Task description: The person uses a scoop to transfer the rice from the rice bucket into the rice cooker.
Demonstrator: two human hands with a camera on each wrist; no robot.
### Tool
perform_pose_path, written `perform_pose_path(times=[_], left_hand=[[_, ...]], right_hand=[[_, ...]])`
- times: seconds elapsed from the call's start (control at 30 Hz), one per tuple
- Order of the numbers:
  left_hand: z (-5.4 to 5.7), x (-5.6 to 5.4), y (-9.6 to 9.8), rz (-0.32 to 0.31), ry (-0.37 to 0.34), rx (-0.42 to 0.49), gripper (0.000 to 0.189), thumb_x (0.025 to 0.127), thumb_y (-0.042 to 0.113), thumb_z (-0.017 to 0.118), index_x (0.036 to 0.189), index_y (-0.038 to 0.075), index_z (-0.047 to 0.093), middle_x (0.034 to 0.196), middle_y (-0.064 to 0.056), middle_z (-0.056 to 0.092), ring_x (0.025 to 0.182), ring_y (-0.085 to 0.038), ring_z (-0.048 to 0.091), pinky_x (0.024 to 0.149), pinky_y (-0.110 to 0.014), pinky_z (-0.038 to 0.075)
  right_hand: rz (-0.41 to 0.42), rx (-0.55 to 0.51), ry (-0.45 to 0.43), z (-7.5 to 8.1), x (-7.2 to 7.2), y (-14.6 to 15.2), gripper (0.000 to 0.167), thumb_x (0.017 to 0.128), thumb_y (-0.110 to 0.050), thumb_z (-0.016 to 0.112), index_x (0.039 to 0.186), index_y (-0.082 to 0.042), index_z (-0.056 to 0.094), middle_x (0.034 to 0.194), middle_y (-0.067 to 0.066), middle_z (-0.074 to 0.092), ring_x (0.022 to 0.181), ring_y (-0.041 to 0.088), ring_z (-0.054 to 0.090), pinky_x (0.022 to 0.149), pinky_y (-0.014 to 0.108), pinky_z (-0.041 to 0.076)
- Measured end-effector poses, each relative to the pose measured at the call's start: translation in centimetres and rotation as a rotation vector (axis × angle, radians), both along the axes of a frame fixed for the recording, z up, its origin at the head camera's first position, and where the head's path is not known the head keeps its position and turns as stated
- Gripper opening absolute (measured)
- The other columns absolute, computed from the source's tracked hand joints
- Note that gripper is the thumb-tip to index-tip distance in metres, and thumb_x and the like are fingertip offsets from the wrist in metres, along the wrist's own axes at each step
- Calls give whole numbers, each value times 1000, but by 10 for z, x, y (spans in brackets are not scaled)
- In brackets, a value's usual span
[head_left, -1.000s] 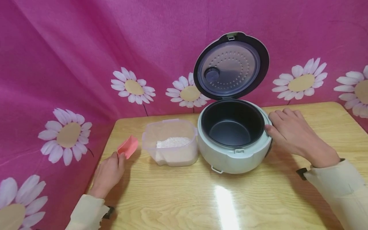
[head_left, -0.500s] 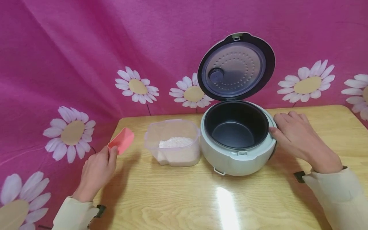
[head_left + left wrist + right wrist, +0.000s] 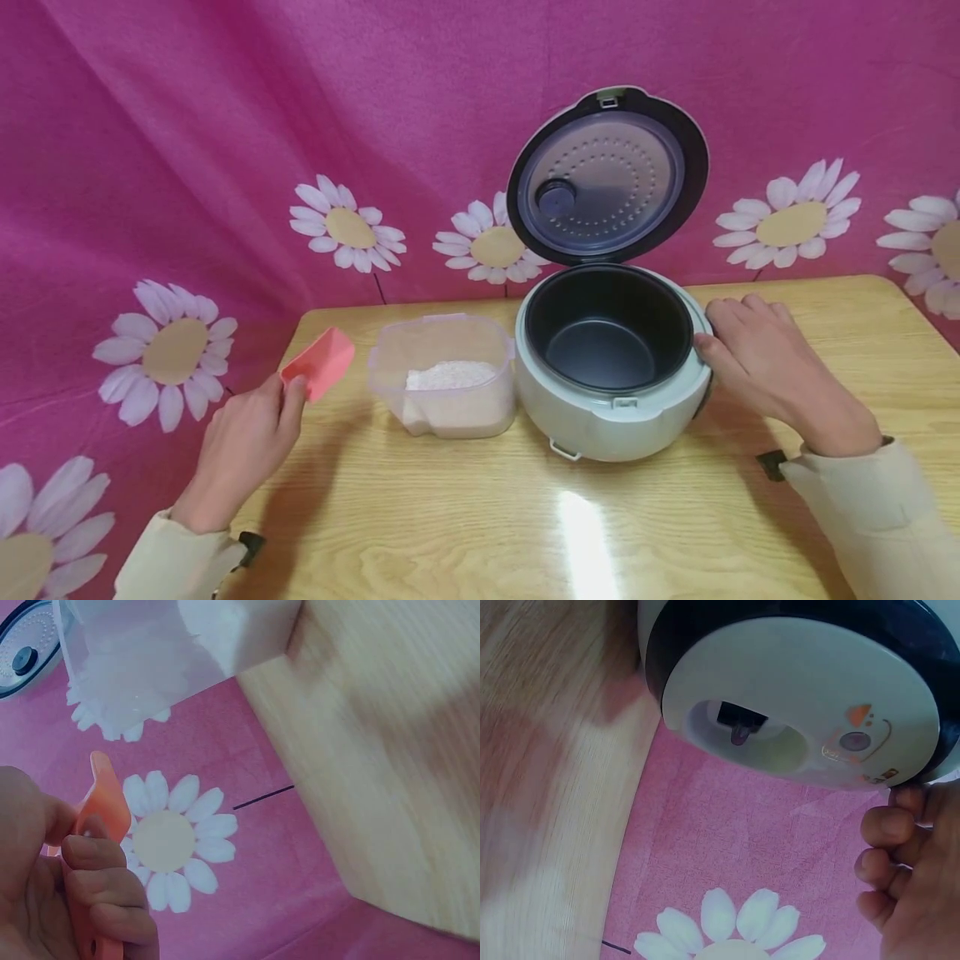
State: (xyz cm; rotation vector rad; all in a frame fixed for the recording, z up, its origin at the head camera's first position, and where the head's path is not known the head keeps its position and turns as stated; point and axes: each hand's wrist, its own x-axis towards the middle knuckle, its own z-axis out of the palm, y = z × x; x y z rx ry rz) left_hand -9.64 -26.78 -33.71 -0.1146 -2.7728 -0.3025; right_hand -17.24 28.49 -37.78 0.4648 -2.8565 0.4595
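In the head view my left hand (image 3: 251,446) grips a pink scoop (image 3: 322,364) by its handle, above the table's left edge. The left wrist view shows fingers wrapped round the scoop's handle (image 3: 84,922). To the right stands a clear lilac-rimmed tub (image 3: 461,421) holding white rice-like grains (image 3: 452,375). Beside it is a pale green rice cooker (image 3: 622,433), its lid (image 3: 611,171) raised and its dark inner pot (image 3: 603,350) showing no contents. My right hand (image 3: 772,362) rests at the cooker's right side, thumb at the rim, fingers loosely bent in the right wrist view.
The wooden table (image 3: 450,525) ends at the back against a magenta cloth (image 3: 420,100) printed with daisies. The cooker's lid stands upright near that cloth. A small loop-shaped latch (image 3: 565,450) sticks out at the cooker's front.
My left hand has moved left and toward me with the scoop, mostly in the first half second. The right hand stays at the cooker; the head view shifts slightly.
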Motion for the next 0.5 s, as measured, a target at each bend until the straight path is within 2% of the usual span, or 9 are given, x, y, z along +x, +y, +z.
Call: perform_pose_path(times=[0.3,0.5], left_hand=[[16,-5,12,-51,-30,-44,37,106,27,49,73,11,45,56,0,39,46,-16,34,43,-31,26],[23,-7,22,-57,-73,-56,38,106,27,47,73,11,45,57,-1,39,47,-16,36,43,-31,28]], right_hand=[[1,6,60,1,4,-2,22,94,-26,56,104,-7,56,99,14,57,100,33,47,85,50,36],[-5,1,71,0,4,-3,25,93,-26,56,107,-5,55,102,15,57,101,35,46,86,52,38]])
